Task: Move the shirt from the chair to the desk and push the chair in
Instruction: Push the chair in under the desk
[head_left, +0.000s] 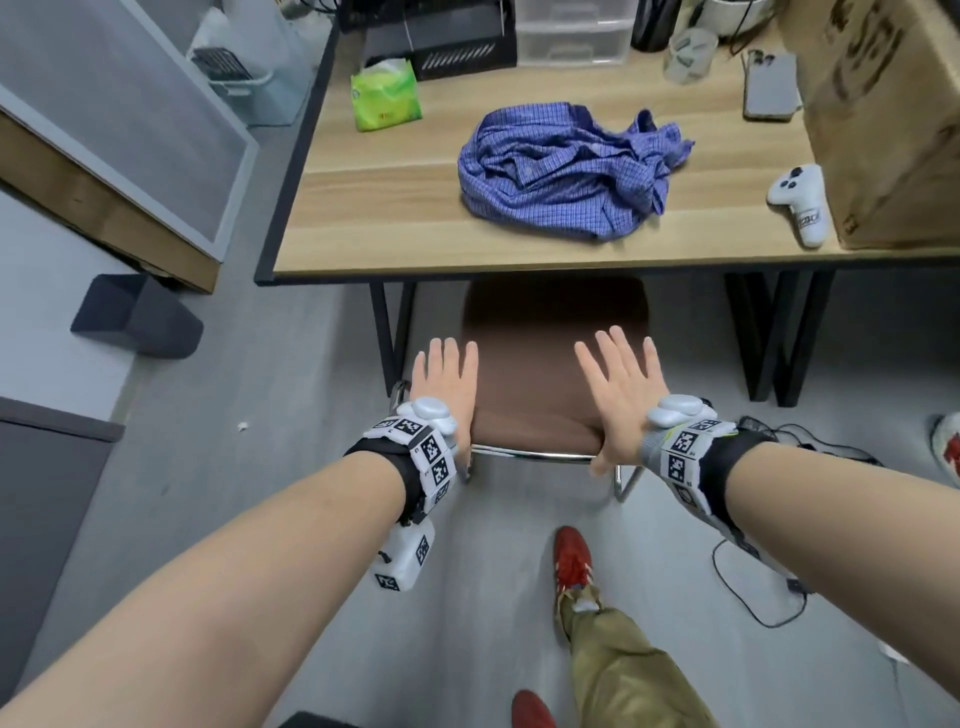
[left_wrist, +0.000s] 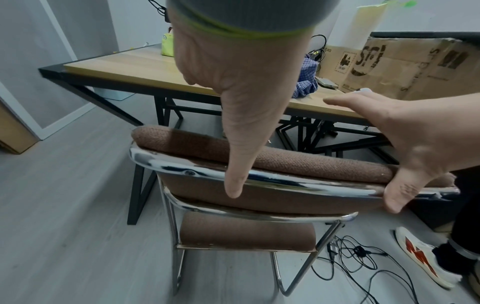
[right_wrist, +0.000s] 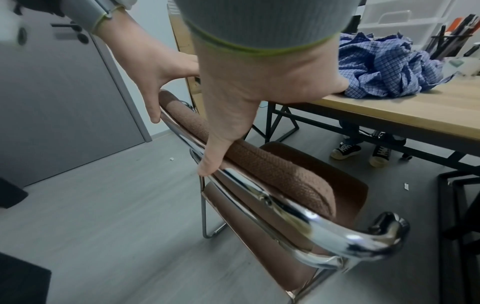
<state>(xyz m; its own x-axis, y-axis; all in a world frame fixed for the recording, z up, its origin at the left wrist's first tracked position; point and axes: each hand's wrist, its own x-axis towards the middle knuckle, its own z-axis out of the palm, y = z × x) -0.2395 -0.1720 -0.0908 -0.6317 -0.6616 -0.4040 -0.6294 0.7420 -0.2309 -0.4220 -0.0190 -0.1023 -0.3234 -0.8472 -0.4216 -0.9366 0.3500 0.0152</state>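
Note:
The blue checked shirt (head_left: 566, 171) lies crumpled on the wooden desk (head_left: 395, 208); it also shows in the right wrist view as the shirt (right_wrist: 384, 67). The brown padded chair (head_left: 550, 332) stands facing the desk, the front of its seat under the desk edge. My left hand (head_left: 444, 374) and right hand (head_left: 621, 379) lie over the top of the backrest (left_wrist: 311, 162) with fingers straight. Each thumb reaches down behind the chrome bar (right_wrist: 259, 191). Neither hand holds anything.
On the desk are a green tissue pack (head_left: 385, 94), a white controller (head_left: 797, 200), a phone (head_left: 771, 88) and a big cardboard box (head_left: 883, 114). Cables (head_left: 779, 519) lie on the floor at right. A dark bin (head_left: 135, 317) stands left. Another person's shoes (right_wrist: 348, 151) are under the desk.

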